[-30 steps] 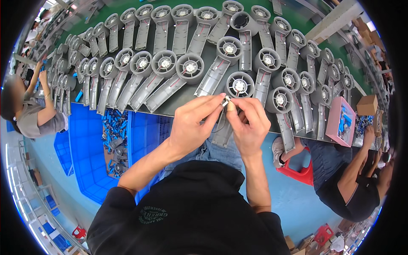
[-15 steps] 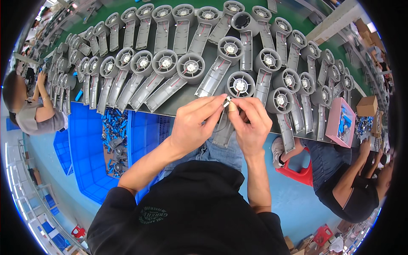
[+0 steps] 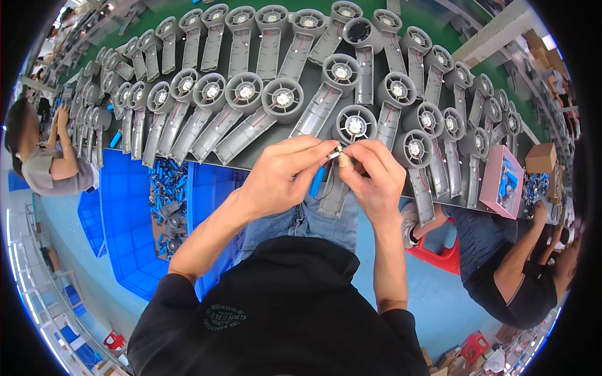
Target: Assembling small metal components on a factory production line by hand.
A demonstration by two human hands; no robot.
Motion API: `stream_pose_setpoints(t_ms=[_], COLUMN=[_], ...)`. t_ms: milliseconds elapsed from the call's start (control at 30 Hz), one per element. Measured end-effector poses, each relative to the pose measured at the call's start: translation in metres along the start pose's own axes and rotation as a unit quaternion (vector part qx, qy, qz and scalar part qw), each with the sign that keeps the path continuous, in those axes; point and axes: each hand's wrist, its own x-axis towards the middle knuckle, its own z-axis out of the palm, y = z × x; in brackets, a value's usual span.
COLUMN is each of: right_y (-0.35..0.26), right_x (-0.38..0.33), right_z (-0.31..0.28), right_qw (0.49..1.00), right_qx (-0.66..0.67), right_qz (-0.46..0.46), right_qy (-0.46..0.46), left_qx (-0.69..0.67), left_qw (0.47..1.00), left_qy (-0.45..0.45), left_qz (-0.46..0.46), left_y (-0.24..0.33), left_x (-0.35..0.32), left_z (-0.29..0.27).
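Just in front of the table's near edge, my two hands meet fingertip to fingertip. My left hand point(image 3: 282, 172) pinches a small circuit board point(image 3: 334, 152) with pale, metallic parts on it. The thumb and fingers of my right hand point(image 3: 376, 178) close on its right end; whether they also hold a wire plug is hidden. A blue cylindrical battery point(image 3: 317, 182) hangs below the left fingertips, beside a thin dark wire. Behind the fingers lies a grey handheld fan housing point(image 3: 355, 125), its round grille facing up and its open handle point(image 3: 333, 199) pointing toward me.
Rows of similar grey fan housings point(image 3: 243, 93) cover the dark table on both sides. Blue crates point(image 3: 128, 225) with batteries stand at lower left. A pink box point(image 3: 501, 182) holds blue batteries at right. People sit at left point(image 3: 53, 169) and right point(image 3: 520, 276), near a red stool point(image 3: 442, 254).
The blue battery now shows below my left hand, where it was hidden before. Both hands have shifted slightly to the right, still pinching the small circuit board.
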Motion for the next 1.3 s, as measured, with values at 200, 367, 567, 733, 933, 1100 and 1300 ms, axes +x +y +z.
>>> stream_pose_setpoints(t_ms=[200, 367, 567, 733, 933, 1100, 1300], right_y=[0.003, -0.029, -0.068, -0.086, 0.037, 0.153, 0.197], right_x=[0.001, -0.010, -0.038, 0.028, 0.236, 0.316, 0.334], right_z=[-0.003, -0.009, -0.024, -0.052, -0.011, 0.065, 0.112], right_qw=[1.000, 0.991, 0.892, 0.909, 0.952, 0.939, 0.921], right_qx=[-0.020, -0.052, 0.067, 0.016, -0.135, -0.056, -0.155], right_qz=[-0.016, 0.124, 0.435, 0.416, 0.185, 0.246, 0.245], right_qy=[-0.011, 0.015, -0.102, -0.033, -0.202, -0.233, -0.261], left_qx=[0.011, -0.022, -0.166, -0.373, -0.270, -0.037, 0.320], left_qw=[0.999, 0.999, 0.975, 0.910, 0.939, 0.961, 0.911], left_qy=[-0.016, 0.014, 0.038, 0.061, 0.137, 0.217, 0.200], left_qz=[0.043, -0.041, -0.140, -0.171, -0.161, -0.170, -0.165], left_y=[-0.002, 0.007, 0.015, 0.008, -0.092, -0.215, -0.267], left_x=[0.002, 0.002, 0.008, 0.067, 0.256, 0.345, 0.362], left_z=[-0.001, 0.001, -0.001, -0.023, -0.082, -0.066, -0.130])
